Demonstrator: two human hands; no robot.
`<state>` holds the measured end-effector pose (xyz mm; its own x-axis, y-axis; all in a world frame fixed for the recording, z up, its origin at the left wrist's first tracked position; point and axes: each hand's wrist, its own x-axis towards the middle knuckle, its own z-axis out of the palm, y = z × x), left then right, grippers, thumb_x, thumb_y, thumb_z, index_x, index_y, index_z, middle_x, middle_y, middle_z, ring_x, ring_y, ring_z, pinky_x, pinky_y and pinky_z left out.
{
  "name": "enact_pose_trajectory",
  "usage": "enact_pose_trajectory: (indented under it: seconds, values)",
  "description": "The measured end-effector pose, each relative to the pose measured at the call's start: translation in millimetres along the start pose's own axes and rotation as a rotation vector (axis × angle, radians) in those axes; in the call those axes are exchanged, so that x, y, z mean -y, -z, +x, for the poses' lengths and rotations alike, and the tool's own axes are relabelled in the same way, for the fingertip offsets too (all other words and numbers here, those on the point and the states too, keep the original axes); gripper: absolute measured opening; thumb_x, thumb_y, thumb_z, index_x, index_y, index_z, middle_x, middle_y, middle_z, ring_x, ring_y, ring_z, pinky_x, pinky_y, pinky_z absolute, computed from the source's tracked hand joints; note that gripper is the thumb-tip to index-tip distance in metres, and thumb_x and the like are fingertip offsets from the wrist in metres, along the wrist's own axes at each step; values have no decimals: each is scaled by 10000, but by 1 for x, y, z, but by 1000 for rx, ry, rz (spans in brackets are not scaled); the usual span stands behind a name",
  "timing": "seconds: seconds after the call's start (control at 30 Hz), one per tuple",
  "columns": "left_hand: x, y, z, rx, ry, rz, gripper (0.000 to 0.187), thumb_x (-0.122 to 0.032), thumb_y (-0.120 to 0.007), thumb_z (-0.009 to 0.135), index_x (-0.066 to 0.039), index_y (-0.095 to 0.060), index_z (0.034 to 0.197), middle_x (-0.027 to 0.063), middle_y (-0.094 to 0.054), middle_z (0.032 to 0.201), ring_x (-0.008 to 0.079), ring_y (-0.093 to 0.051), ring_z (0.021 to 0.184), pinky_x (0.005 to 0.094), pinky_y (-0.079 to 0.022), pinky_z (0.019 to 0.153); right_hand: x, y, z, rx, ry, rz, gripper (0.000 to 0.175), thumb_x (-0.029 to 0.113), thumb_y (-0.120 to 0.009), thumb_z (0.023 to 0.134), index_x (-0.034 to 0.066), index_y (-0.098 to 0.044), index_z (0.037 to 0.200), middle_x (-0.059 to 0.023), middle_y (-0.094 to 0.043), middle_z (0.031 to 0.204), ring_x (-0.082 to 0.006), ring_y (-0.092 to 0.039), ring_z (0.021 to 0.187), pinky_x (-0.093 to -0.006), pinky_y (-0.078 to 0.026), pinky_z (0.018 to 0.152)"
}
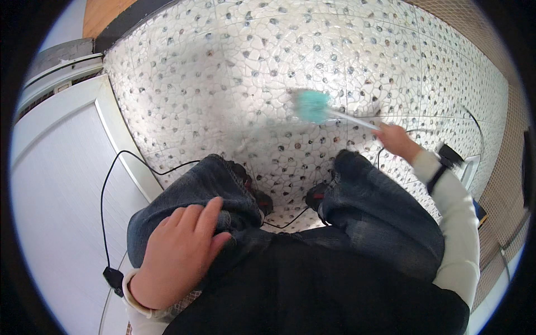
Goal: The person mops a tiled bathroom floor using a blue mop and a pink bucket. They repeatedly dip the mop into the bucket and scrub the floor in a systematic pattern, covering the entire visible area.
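Observation:
My right hand [393, 138] is closed around the white handle of a brush [313, 106] with a turquoise head. The head is blurred, and I cannot tell whether it touches the floor below it. Pebble-patterned tile flooring [268, 54] with a wet-looking sheen spreads before me. My left hand [184, 247] rests on or just above my left knee, its fingers loosely spread and nothing in it. Both legs, in dark jeans [372, 201], are bent wide apart with dark shoes [314, 197] between them.
A white panelled door [71, 180] stands at the left beside a door frame [63, 71]. Brown patterned wall tiles [498, 201] line the right side. A black cable [104, 209] loops from a device at my left wrist. Near my right forearm is a white-edged object [471, 169].

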<state>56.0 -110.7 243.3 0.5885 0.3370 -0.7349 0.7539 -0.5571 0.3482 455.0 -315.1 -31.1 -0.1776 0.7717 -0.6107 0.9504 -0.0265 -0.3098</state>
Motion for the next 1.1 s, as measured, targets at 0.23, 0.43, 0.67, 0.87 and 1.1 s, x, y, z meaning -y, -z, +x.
enact_pose_trajectory:
  seconds: [0.23, 0.43, 0.67, 0.87, 1.1]
  values:
    - [12, -5, -12, 62, -122, -48, 493, -228, -629, 731, -12, -463, 1142, 105, -537, 915, 238, -522, 833, 329, -433, 734, -1, -2, -25, 387, -205, 83, 354, 367, -427, 881, 38, -539, 814, -173, -573, 674, -343, -569, 640, -441, -442, 570]
    - [9, -8, -14, 78, -105, -13, 536, -223, -643, 708, -12, -446, 1160, 121, -532, 950, 258, -519, 858, 341, -434, 745, 61, -22, 57, 161, 102, 30, 340, 347, -382, 902, 58, -544, 825, -125, -551, 693, -325, -558, 604, -423, -451, 554]
    - [15, -12, -20, 19, -62, -18, 506, -214, -631, 717, -13, -456, 1147, 111, -533, 932, 246, -519, 845, 332, -433, 738, -51, 19, -119, 113, -812, -256, 332, 304, -404, 899, 16, -555, 838, -182, -577, 641, -358, -561, 606, -435, -437, 572]
    - [12, -18, -19, 27, -12, 23, 482, -196, -623, 732, -10, -453, 1143, 110, -538, 918, 247, -522, 838, 334, -435, 733, -11, -61, -104, 99, -599, 700, 452, 354, -369, 901, -60, -542, 952, -253, -576, 912, -364, -547, 866, -410, -419, 755]
    - [5, -17, -13, 99, 165, 17, 453, -174, -614, 746, -15, -451, 1137, 122, -539, 911, 266, -526, 844, 338, -439, 726, -41, -82, -100, -314, -863, 195, 498, 384, -332, 917, -48, -526, 764, -202, -556, 568, -346, -553, 531, -427, -465, 546]
